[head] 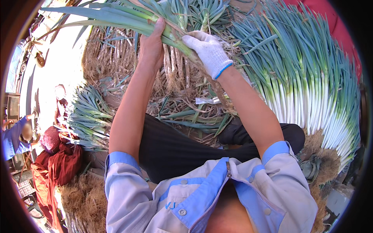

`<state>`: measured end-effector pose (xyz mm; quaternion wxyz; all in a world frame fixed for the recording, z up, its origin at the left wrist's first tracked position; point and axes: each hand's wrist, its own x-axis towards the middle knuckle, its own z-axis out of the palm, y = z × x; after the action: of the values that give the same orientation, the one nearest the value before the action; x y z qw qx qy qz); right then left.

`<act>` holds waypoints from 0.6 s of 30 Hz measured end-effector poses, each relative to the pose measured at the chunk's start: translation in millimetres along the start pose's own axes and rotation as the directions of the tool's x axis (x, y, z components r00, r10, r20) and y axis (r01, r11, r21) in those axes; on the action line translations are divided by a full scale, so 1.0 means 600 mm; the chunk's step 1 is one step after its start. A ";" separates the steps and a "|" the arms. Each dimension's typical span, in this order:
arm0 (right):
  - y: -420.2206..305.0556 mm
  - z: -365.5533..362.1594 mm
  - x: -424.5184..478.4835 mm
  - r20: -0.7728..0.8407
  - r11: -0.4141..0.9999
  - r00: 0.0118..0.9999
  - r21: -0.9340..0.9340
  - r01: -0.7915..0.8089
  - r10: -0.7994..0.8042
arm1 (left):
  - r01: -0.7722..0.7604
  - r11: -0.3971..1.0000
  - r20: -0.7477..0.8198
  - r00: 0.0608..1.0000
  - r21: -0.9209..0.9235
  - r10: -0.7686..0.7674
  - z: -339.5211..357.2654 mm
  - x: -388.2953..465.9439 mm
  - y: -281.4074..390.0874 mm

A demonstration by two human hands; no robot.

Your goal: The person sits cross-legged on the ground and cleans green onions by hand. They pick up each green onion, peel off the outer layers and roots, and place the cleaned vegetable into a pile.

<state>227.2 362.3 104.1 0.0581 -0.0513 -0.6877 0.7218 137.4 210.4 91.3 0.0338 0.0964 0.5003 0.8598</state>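
Note:
My bare left hand is closed around the green upper part of a large leek-like green onion, its broad leaves spreading to the upper left. Wearing a white knit glove with a blue cuff, my right hand grips the same stalk lower down. The stalk's soil-brown lower end slants down to the right, passing behind my right forearm, with its roots by my knee. Beyond my hands, uncleaned stalks with dirty roots lie in rows. A big pile of green onions with clean white stems stands at the right.
Stripped leaves and dry scraps litter the ground before my crossed legs. More green onions lie at the left, near a dark red cloth. Root ends of another bundle show at lower left. A person in blue is at the far left.

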 end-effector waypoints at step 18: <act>0.101 0.064 -0.011 0.163 0.557 0.909 -0.745 0.368 -0.383 | 0.277 0.867 -0.396 0.912 0.413 -0.102 -0.124 0.052 -0.023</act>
<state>226.8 320.3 45.2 0.1893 0.0702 -0.9203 0.3351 91.3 158.7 47.7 0.0030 -0.1086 0.6944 0.7113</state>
